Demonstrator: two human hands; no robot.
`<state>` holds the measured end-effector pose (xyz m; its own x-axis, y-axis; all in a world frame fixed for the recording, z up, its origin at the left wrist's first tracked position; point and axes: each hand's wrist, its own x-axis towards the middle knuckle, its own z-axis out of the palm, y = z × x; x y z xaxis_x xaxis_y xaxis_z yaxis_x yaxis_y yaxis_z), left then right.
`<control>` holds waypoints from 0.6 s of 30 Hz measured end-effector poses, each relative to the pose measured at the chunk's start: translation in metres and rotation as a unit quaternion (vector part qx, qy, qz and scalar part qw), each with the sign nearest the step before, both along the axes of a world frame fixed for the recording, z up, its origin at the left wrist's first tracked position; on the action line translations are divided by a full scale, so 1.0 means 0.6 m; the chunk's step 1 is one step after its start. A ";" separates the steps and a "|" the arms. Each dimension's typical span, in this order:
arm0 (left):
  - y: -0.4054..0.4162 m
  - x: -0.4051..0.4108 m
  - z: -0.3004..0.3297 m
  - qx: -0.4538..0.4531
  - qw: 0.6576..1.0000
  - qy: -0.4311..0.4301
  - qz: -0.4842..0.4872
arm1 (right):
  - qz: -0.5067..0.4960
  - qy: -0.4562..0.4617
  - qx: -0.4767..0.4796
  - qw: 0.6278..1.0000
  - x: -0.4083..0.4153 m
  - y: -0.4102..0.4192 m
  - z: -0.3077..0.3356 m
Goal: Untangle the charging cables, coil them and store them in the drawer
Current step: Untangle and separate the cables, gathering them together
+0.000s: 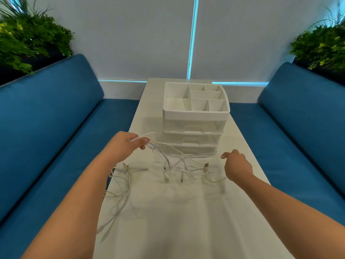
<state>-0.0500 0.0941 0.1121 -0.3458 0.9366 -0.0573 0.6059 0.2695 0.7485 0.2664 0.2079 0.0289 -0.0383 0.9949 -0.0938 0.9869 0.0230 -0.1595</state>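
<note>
Several white charging cables (179, 166) lie tangled on the white table (168, 221), in front of a white drawer unit (194, 128). My left hand (127, 144) pinches a loop of one cable and holds it lifted above the table; strands hang from it into the tangle. My right hand (236, 163) hovers to the right of the tangle with fingers loosely curled, holding nothing. A second bunch of cable (123, 184) trails off the table's left edge. The unit's three clear drawers are closed. Its top tray has several compartments.
Blue benches (56, 137) run along both sides of the narrow table. Green plants (24, 38) stand behind each backrest. A white wall with a lit blue strip (192, 38) closes the far end.
</note>
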 end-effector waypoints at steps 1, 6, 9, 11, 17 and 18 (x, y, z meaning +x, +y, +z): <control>0.000 -0.001 0.004 0.008 1.000 -0.005 0.004 | 0.011 -0.020 0.001 1.000 -0.001 -0.001 -0.002; 0.006 0.000 0.021 0.037 0.998 -0.049 0.016 | 0.016 0.205 -0.014 0.979 -0.022 0.006 -0.020; 0.007 0.000 0.030 0.055 0.996 -0.073 0.018 | -0.113 0.304 -0.023 0.946 -0.030 0.004 -0.025; 0.007 0.000 0.034 0.058 0.995 -0.078 0.011 | -0.163 0.310 -0.030 0.936 -0.035 -0.005 -0.028; 0.008 0.001 0.037 0.051 0.996 -0.077 0.002 | 0.044 0.434 -0.046 0.899 -0.073 -0.047 -0.027; 0.008 0.002 0.036 0.051 0.996 -0.078 0.004 | 0.080 0.445 -0.074 0.889 -0.076 -0.051 -0.030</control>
<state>-0.0490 0.0989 0.1338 -0.3467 0.9378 -0.0163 0.4783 0.1917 0.8570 0.2209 0.1774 0.0110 -0.3033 0.9491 -0.0849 0.4544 0.0658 -0.8884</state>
